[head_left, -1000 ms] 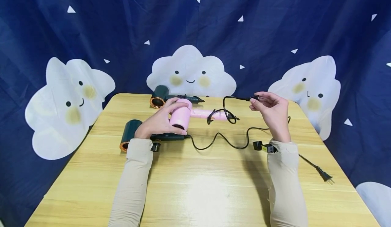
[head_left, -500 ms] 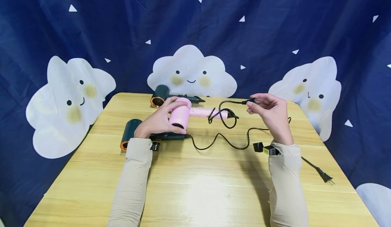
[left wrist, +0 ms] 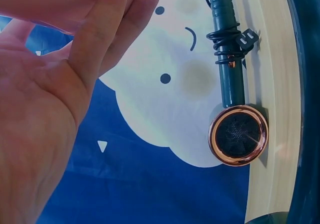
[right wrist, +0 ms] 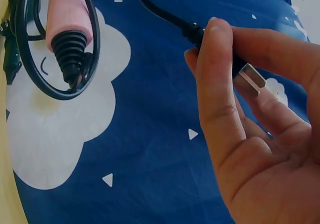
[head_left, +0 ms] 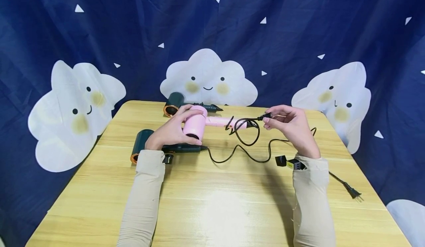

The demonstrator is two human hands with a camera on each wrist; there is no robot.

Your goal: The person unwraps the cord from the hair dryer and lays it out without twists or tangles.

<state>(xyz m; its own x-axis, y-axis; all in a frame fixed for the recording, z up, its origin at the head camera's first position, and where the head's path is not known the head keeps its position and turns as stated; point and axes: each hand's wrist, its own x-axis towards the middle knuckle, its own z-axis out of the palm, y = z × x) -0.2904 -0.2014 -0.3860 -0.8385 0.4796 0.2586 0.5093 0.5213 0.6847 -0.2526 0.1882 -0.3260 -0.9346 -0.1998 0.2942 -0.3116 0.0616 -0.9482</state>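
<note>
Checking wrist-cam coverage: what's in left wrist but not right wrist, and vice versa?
Only left wrist: palm of the left hand, copper-rimmed round outlet of a dark green hair dryer.
Only right wrist: right hand pinching a black plug with two metal prongs, and a ribbed black cord sleeve.
Both: parts of that dryer, a pink hair dryer, a navy curtain with white clouds, a pale wooden table.

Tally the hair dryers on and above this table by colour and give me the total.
Pink hair dryer: 1, gripped by the left hand
Dark green hair dryers: 2, the far dryer by the back edge and the near dryer, partly hidden by the left hand and sleeve
Total: 3
</note>
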